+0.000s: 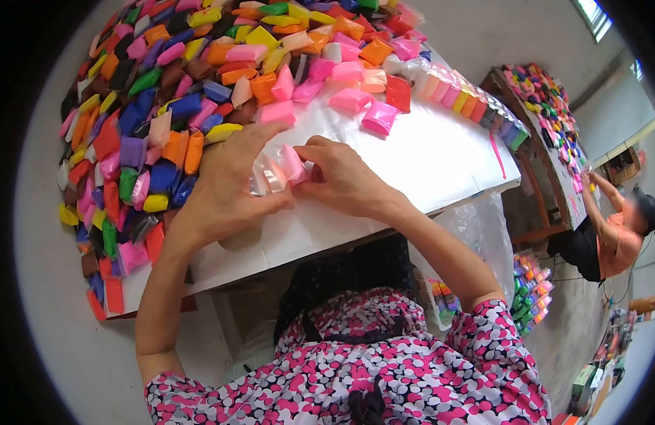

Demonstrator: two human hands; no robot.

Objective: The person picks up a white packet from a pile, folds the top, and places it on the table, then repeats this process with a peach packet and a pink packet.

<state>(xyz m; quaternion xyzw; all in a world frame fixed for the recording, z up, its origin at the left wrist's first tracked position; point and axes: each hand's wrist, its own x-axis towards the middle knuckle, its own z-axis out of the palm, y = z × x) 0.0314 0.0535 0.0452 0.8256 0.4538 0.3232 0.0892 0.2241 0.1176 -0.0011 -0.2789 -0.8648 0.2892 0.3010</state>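
My left hand (232, 177) curves around a short row of small clear-wrapped packets (272, 178), white and peach, low over the white tabletop. At the right end of that row is a pink packet (293, 166), pinched between the thumb and fingers of my right hand (345, 177). It touches the peach packet beside it. My left fingers and thumb partly hide the row, and its lower side is out of sight. Just beyond my hands lie loose pink packets, one a bright pink packet (380, 118).
A large heap of coloured packets (164, 106) covers the table's left and far side. Along the right edge lies a filled multicoloured row of packets (469, 103). A plastic bag (476, 227) hangs below the table's edge. Another person (618, 227) works at a second heaped table (533, 127).
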